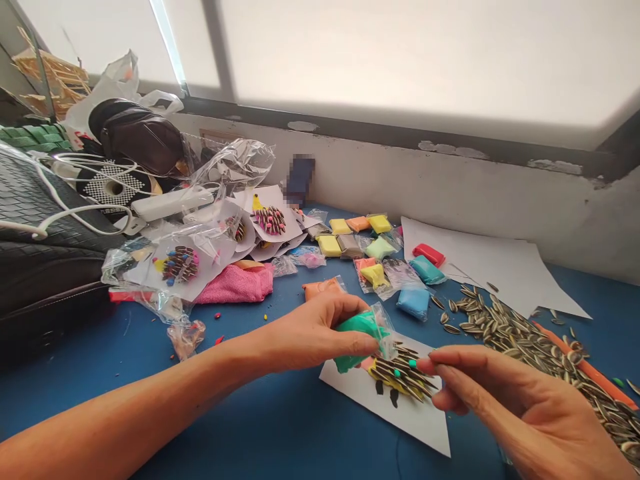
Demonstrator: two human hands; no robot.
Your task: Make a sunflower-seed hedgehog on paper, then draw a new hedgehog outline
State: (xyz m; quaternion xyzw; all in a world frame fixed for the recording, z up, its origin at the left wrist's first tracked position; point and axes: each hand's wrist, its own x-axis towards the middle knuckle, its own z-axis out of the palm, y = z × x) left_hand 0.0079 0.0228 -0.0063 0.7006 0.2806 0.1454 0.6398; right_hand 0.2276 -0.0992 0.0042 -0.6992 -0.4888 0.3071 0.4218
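My left hand (320,330) is closed around a packet of green modelling clay (356,333) in an open clear wrapper, held above a white paper card (345,393). On that card lies a hedgehog figure (400,377) of yellow clay with striped sunflower seeds for spines and dark feet. One small green dot rests among its seeds. My right hand (510,400) is pinched at the card's right side, with a small green clay ball (413,364) at its fingertips, touching the seeds. The packet and my left fingers hide part of the figure.
Sunflower seeds (505,327) lie piled at right with an orange stick (585,367). Behind are wrapped clay packets (330,245) and white sheets (480,260). Finished cards (270,217), a pink cloth (237,283) and a black bag (45,293) crowd the left.
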